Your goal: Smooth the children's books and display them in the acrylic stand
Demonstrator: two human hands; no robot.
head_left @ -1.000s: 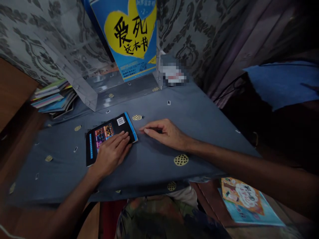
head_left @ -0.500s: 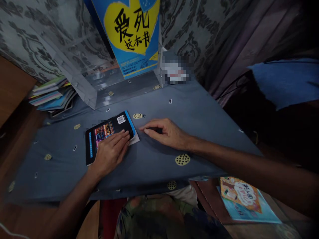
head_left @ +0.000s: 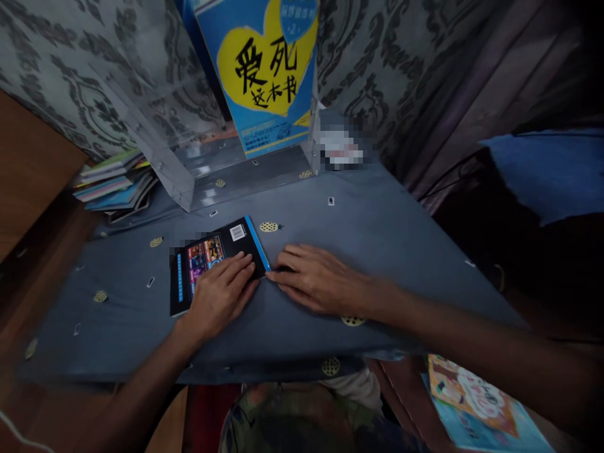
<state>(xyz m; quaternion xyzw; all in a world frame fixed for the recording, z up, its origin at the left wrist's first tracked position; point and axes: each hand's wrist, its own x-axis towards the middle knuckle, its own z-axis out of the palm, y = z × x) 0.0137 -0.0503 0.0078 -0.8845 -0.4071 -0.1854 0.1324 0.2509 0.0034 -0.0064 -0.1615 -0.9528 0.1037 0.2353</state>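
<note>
A small black book (head_left: 207, 255) with a blue spine edge and a barcode lies back cover up on a grey-blue cloth (head_left: 368, 233) spread over the table. My left hand (head_left: 221, 296) rests flat on the book's near right corner, fingers stretched out together. My right hand (head_left: 318, 280) lies on the cloth just right of the book, fingers extended, fingertips at the book's blue edge.
A clear acrylic stand (head_left: 189, 157) at the back holds an upright blue book with a yellow heart (head_left: 267, 75). A stack of thin books (head_left: 116, 185) lies at the back left. A colourful picture book (head_left: 476, 402) lies low on the right. Patterned wallpaper is behind.
My right hand has slid left across the cloth until its fingertips reach the book's blue edge. The lifted page corner seen half a second ago no longer shows. My left hand stays on the book.
</note>
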